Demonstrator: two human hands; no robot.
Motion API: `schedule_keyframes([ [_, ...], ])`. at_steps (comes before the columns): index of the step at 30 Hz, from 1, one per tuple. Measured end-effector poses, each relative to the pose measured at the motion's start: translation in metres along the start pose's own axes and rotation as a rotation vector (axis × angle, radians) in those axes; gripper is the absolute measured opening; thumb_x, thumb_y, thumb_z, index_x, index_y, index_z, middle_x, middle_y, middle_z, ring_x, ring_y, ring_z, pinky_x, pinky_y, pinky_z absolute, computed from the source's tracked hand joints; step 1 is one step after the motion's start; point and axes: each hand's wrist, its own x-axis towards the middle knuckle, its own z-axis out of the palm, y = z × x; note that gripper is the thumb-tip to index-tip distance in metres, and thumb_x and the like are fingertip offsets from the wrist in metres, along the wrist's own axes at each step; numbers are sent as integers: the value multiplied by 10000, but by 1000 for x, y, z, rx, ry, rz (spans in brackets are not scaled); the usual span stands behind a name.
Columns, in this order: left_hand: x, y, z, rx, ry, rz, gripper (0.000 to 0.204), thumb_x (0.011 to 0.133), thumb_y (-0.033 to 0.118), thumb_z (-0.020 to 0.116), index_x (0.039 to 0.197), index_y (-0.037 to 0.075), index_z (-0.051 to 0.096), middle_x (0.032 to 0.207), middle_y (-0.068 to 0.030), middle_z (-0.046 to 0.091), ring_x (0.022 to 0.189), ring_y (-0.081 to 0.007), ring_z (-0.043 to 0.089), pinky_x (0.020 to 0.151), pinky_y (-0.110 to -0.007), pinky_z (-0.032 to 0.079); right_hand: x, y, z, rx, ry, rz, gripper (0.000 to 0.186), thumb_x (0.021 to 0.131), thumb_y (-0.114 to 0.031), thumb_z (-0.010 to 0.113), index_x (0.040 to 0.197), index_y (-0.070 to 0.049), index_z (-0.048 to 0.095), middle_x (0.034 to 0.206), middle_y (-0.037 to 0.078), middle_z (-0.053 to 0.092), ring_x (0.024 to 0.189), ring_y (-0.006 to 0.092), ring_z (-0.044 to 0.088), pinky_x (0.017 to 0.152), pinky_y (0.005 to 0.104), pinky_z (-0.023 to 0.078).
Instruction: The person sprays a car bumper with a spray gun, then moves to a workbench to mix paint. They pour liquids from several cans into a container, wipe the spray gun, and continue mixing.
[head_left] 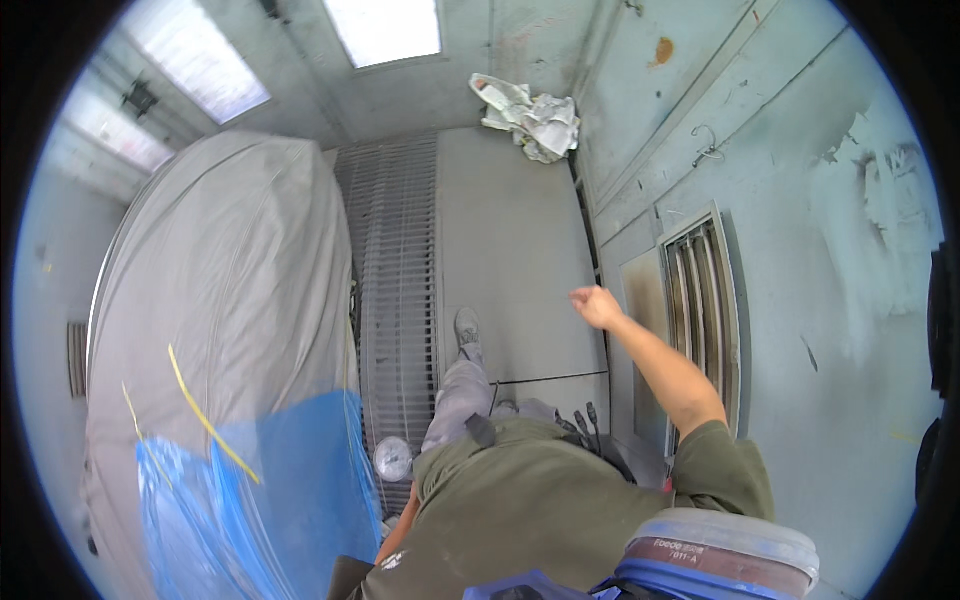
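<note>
My right hand (595, 306) is raised to the right of my body, fingers curled closed; whatever it may hold is hidden. Its nearest surroundings are a louvred metal vent (697, 300) and the pale wall. My left forearm (398, 525) hangs at my left side, its hand hidden behind my body. Near it is a round, pale object (393, 459), too unclear to name. A grey cover (230, 260) drapes a large bulky shape on the left, with blue plastic sheeting (310, 460) and yellow tape on its lower part. A respirator cartridge (715, 555) shows at the bottom right.
A floor grate (390, 230) runs beside the covered shape, along a grey floor panel (510, 230) under my feet. Crumpled white sheeting (535, 125) lies in the far right corner. Walls (820, 300) enclose the space, with bright light panels (385, 25) at the far end and left.
</note>
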Motion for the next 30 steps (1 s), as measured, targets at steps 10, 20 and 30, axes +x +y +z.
schedule_keyframes([
  [10, 308, 189, -287, 448, -116, 290, 417, 922, 453, 564, 1098, 125, 753, 1170, -171, 727, 1089, -389, 674, 926, -465, 539, 213, -13, -199, 72, 159, 94, 484, 944, -334, 650, 1329, -41, 656, 1182, 213, 728, 1127, 349, 692, 978, 423, 541],
  [20, 561, 452, -452, 761, 16, 447, 335, 945, 337, 586, 1147, 113, 731, 1194, -247, 698, 1096, -426, 663, 914, -511, 530, 560, -31, -534, -423, 1034, -181, 643, 951, -536, 596, 1291, 9, 629, 1216, 273, 680, 1117, 430, 662, 902, 518, 535],
  [30, 705, 657, -537, 501, -116, 493, 469, 881, 465, 616, 1150, 100, 737, 1235, -211, 692, 1165, -406, 652, 942, -487, 546, 736, -48, -684, -237, 1080, 93, 905, 922, -292, 633, 1519, 181, 145, 1580, 429, 182, 1423, 536, 352, 1163, 501, 374],
])
